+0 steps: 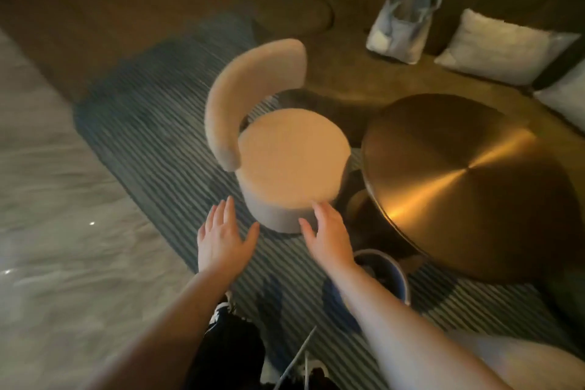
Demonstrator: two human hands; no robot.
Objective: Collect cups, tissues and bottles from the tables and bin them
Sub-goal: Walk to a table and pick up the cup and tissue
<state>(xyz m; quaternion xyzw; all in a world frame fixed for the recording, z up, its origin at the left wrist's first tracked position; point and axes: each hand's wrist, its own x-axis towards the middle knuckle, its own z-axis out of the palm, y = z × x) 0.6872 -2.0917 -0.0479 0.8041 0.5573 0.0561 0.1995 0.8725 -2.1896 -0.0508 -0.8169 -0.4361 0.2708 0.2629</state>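
Observation:
My left hand (221, 237) is stretched out with fingers straight, holding nothing, just short of a round beige chair (291, 165). My right hand (329, 236) is also flat and bare, with its fingertips at the chair seat's near edge. A blue bin (400, 275) stands on the floor under my right forearm, with dark things inside that I cannot make out. The round brass table (459, 177) to the right shows a bare top. No cup, tissue or bottle is visible.
The chair and table stand on a striped blue rug (152, 142). A long sofa (364, 79) at the back carries a pale bag (399, 28) and white cushions (503, 47). Pale marble floor (47, 199) lies to the left. My shoes (221, 310) show below.

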